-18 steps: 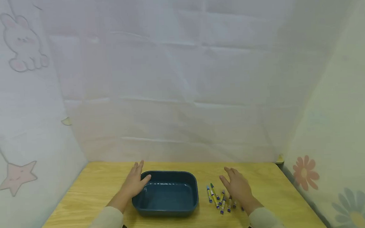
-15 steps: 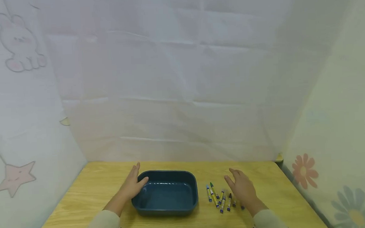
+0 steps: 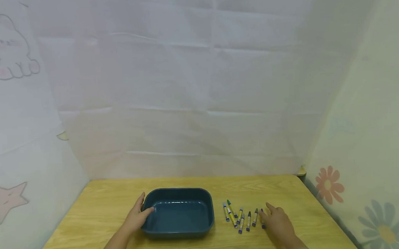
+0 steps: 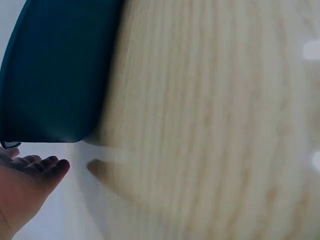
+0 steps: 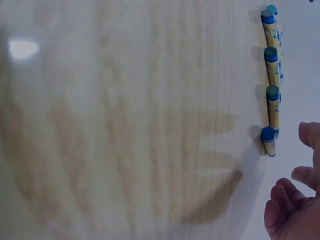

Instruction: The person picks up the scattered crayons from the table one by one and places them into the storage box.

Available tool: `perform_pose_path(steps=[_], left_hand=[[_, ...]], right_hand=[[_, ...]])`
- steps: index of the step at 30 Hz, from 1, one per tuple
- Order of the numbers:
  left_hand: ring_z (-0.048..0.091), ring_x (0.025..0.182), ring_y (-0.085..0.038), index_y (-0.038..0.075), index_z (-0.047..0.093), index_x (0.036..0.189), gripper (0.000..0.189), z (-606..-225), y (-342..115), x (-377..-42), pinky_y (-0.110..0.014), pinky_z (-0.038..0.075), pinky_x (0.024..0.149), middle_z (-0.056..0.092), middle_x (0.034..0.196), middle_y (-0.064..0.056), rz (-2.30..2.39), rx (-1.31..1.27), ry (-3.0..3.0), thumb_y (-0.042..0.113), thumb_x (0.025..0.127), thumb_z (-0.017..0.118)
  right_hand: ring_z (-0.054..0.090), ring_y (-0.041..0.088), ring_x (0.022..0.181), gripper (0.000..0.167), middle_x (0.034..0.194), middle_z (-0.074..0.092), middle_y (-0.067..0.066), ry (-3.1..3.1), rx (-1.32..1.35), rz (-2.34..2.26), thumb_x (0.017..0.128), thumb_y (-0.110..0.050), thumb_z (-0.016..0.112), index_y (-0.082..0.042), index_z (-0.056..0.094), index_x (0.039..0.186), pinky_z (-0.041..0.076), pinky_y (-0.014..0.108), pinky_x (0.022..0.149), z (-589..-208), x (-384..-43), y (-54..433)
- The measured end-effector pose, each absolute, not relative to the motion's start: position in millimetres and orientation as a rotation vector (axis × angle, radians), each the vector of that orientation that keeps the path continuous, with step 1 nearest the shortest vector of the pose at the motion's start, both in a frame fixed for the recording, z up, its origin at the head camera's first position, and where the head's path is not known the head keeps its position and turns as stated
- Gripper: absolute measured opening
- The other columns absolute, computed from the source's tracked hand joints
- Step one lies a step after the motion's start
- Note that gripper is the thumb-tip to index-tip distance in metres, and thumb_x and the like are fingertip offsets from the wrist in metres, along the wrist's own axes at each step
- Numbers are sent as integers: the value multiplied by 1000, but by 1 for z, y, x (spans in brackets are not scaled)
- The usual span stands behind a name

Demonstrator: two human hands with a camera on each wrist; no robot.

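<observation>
A dark blue rectangular basin (image 3: pixel 177 235) stands on the wooden table. My left hand (image 3: pixel 135 218) is at its left side, thumb over the rim and fingers along the outside. In the left wrist view, the fingers of this hand (image 4: pixel 25 187) lie just beside the basin's wall (image 4: pixel 55 75), with a small gap showing. Several yellow-wrapped crayons lie loosely right of the basin. Over the rightmost one, a purple-tipped crayon (image 3: pixel 262 220), hovers my right hand (image 3: pixel 279 223), index finger and thumb apart. The right wrist view shows that hand (image 5: pixel 300 210) holding nothing, close to the nearest crayon (image 5: pixel 268 141).
The crayons form a loose cluster, among them a green-tipped crayon (image 3: pixel 231 208) and a dark-tipped crayon (image 3: pixel 248 222). White cloth walls (image 3: pixel 200 139) enclose the wooden table (image 3: pixel 99 203) at the back and both sides.
My left hand has lowered to the basin's left rim. My right hand has moved right and down towards the rightmost crayon, uncovering more crayons. The head view has shifted slightly.
</observation>
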State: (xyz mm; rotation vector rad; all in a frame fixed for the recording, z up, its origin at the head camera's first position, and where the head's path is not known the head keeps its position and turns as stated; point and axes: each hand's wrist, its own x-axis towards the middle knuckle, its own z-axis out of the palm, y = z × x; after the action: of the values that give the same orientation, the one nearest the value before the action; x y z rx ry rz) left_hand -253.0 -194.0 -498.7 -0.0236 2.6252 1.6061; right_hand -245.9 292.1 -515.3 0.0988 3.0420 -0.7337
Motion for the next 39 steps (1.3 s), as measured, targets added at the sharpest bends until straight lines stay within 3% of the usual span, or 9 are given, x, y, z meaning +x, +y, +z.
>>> perform_pose_path(steps=[3,5,7,10,19,30,34,37,39], left_hand=[[17,144,-52,-3,12,155,74,-505,-196,-251,-64,27,115,13,159,-31,1709,-42,2580,12,97,56],[14,146,-50,-4,13,154,74,-508,-197,-250,-62,22,118,14,159,-31,1792,-43,2531,6,95,56],[10,147,-49,-5,12,154,73,-512,-197,-250,-60,17,119,12,159,-31,1882,-36,2465,0,94,54],[6,148,-48,-5,12,154,73,-516,-195,-249,-60,11,121,11,160,-30,2007,-39,2362,-3,92,51],[-9,149,-47,6,8,157,62,-526,-191,-244,-65,-4,119,-2,164,-22,2160,-49,2205,26,107,37],[-12,149,-44,9,11,158,57,-528,-192,-239,-68,-5,117,-4,165,-17,2186,-36,2209,27,108,33],[-12,149,-44,9,12,158,57,-528,-191,-238,-69,-5,116,-3,165,-17,2203,-39,2206,27,108,33],[-11,150,-44,9,13,157,57,-528,-190,-238,-69,-4,117,-3,165,-17,2217,-52,2209,27,108,34],[-10,150,-45,9,14,157,56,-528,-188,-238,-68,-4,117,-2,165,-17,2216,-59,2219,26,108,33]], right_hand=[[42,13,55,65,77,54,14,2957,234,-899,94,-30,58,14,41,139,44,26,50,-524,-247,289],[57,23,59,67,81,61,21,2944,244,-883,94,-32,59,16,41,137,53,34,60,-526,-247,287],[67,41,86,70,103,64,34,2939,237,-841,94,-35,58,19,42,135,57,49,81,-526,-245,287],[43,57,126,69,135,46,40,2939,208,-784,97,-38,54,20,43,132,40,65,103,-526,-242,288],[49,55,123,52,130,54,35,2931,242,-751,97,-25,49,16,52,128,45,63,98,-527,-243,290],[49,56,121,44,128,55,36,2949,245,-773,97,-16,49,15,53,127,47,63,95,-520,-248,286],[66,36,75,47,103,68,28,2940,195,-968,97,-15,45,18,48,130,57,36,66,-514,-255,281],[43,13,50,49,88,69,14,2908,142,-1126,97,-16,45,17,45,134,37,19,44,-502,-262,263],[39,8,48,49,84,68,12,2900,85,-1198,98,-16,45,15,45,136,33,16,42,-490,-267,244]])
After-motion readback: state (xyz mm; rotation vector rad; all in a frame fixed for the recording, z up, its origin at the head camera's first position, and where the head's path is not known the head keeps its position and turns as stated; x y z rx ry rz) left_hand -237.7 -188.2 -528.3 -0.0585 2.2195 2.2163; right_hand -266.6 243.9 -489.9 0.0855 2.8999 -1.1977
